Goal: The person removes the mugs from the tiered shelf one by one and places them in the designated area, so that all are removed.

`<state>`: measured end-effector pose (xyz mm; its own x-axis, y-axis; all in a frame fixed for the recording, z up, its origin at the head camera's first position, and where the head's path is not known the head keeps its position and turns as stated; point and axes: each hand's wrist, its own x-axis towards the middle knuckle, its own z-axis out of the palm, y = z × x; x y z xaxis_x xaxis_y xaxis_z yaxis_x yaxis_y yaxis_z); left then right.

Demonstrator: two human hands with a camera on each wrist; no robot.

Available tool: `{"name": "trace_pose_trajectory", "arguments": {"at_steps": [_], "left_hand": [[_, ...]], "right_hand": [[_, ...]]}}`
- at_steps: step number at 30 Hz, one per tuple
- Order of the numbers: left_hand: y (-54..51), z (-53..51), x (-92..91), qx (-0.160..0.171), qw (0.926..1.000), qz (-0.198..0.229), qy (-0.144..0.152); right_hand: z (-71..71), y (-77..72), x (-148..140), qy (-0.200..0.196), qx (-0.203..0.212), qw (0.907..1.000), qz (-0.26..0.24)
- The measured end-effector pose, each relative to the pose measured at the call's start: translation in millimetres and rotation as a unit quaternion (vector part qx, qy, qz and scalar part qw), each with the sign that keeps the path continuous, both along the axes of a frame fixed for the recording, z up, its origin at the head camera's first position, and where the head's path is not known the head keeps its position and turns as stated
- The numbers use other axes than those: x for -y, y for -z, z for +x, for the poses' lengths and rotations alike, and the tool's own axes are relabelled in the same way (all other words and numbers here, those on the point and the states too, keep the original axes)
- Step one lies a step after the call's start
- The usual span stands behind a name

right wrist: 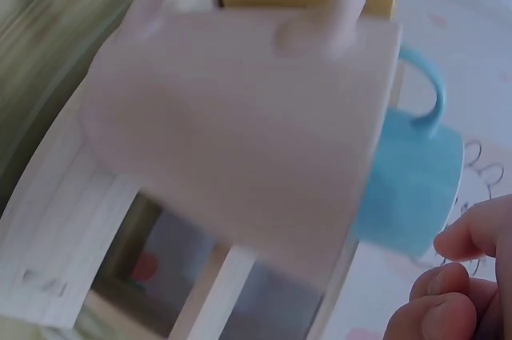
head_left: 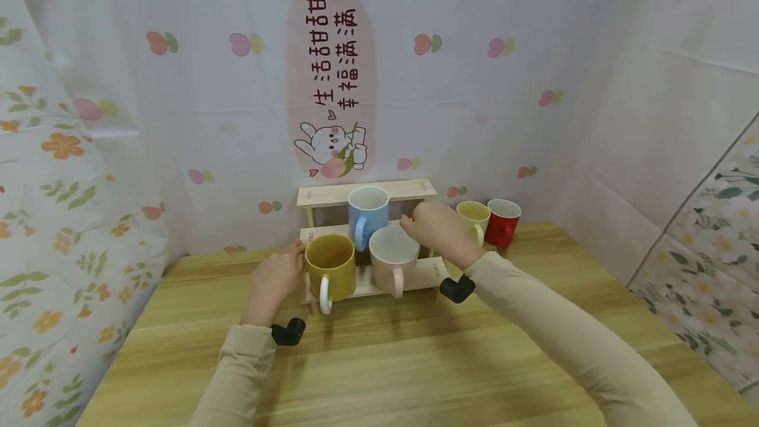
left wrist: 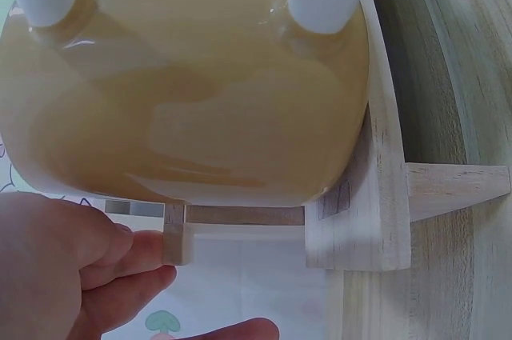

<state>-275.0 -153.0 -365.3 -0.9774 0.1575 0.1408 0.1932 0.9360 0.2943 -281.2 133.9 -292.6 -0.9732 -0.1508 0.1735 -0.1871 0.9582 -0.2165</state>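
Observation:
A mustard mug (head_left: 331, 275) with a white handle and a pale pink mug (head_left: 394, 259) stand on the lowest shelf of a small wooden step rack (head_left: 423, 274). Behind them, a light blue mug (head_left: 367, 213) is on the middle shelf. My left hand (head_left: 275, 282) holds the rack's left end beside the mustard mug, its fingertips (left wrist: 156, 280) against a wooden piece. At the rack's right side is my right hand (head_left: 439, 229), behind and right of the pink mug. Its fingers (right wrist: 444, 284) are loosely bent near the blue mug, apart from it, with nothing between them.
Right of the rack, a yellow mug (head_left: 473, 211) and a red mug (head_left: 503, 226) stand on the wood-grain table (head_left: 379, 374). The rack's top shelf (head_left: 409, 188) sits close to the patterned cloth (head_left: 237, 117) at the back.

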Motion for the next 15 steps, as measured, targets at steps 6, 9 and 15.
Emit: {"name": "trace_pose_trajectory", "arguments": {"at_steps": [6,9,15], "left_hand": [[-1.7,1.2,3.1,0.003,1.0000,-0.002,0.000],[-2.8,1.5,3.7,0.006,1.0000,-0.004,0.001],[-3.1,1.6,2.0,0.003,1.0000,-0.003,0.008]], "right_hand": [[-6.7,-0.2,27.2,-0.027,-0.039,0.9988,0.015],[-9.7,-0.2,39.4,-0.016,-0.021,0.9997,0.001],[-12.9,0.9,57.4,0.014,0.005,0.9998,0.014]]}}
